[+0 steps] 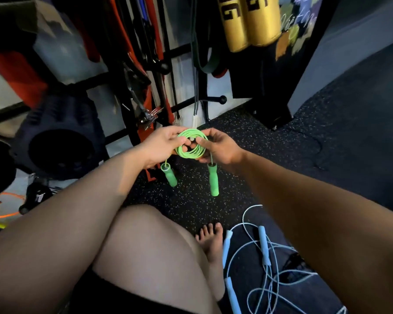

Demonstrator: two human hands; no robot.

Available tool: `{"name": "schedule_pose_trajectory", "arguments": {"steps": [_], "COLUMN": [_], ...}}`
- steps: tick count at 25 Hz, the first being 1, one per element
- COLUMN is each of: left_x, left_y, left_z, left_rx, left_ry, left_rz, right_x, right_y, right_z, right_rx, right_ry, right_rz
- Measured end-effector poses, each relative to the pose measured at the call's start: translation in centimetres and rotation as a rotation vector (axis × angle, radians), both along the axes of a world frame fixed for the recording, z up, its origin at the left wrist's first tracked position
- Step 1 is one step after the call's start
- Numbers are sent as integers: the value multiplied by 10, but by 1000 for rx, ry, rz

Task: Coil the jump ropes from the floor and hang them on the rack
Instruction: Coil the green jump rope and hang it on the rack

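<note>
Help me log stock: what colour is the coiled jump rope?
The rope is bright green; head view.

Your left hand [161, 143] and right hand [220, 147] both bare, your forearms [77, 200] bare to the frame edge, black shorts [123, 298] hemmed across your thigh, bare knee [145, 234], bare foot [210, 241], toes showing

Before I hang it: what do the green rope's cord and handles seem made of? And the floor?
The green cord: probably smooth PVC or similar plastic; it holds tight, even loops with a slight sheen. The green handles: likely foam grips, matte and soft-looking, with dark caps on top. The floor: seemingly rubber gym matting, black with pale flecks.
</note>
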State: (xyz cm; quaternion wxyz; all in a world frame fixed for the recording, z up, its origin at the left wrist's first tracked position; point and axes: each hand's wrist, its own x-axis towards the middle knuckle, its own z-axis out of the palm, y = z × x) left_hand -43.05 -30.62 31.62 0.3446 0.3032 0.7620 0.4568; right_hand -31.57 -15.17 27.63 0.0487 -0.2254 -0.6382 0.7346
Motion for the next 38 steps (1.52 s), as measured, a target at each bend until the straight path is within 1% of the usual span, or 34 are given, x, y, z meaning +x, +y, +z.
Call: {"name": "schedule_pose_trajectory", "arguments": {"steps": [3,6,7,9,11,14,16,18,20,23,25,28,30,31,33,34,37,38], "left_x": [-28,-46,-51,-61,-70,-90,-98,-100,-103,-112,-120,-135,-150,-159,-177,-187,-219,-225], "left_y": [8,19,23,33,41,51,57,62,65,67,69,74,79,82,85,87,88,88], "left_z": [-34,-63,-71,-88,-104,-122,-127,-131,-138,-148,-156,-166,-174,-179,-184,-191,-219,-224], "left_rx": [-3,-16,-32,-71,-82,-101,-94,-79,-58,4,42,49,-8,-92,-300,-357,-466,-492], "left_ry": [4,26,78,244,361,428,399,365,324,200,202,231,236,233,211,201,239,214], "left_rz": [124,222,256,316,364,407,420,431,466,557,610,668,684,673,620,589,499,504], "right_x": [-34,-65,-75,-94,-112,-132,-138,-142,-150,-171,-187,-212,-227,-235,-249,-257,-282,-290], "right_y": [10,20,23,28,34,41,47,56,66,72,71,73,76,79,83,84,86,86], "right_z": [-21,-43,-49,-60,-73,-89,-96,-105,-115,-122,-125,-135,-137,-137,-133,-132,-134,-136], "right_rx": [36,77,97,146,264,512,584,597,577,577,595,764,782,764,722,705,740,746], "right_ry": [-49,-47,-43,-38,-22,-1,10,2,-23,-58,-69,-180,-177,-163,-195,-220,-302,-325], "right_rz": [31,28,16,-23,-52,-66,-97,-110,-61,-2,10,-13,13,32,46,44,55,51]}}
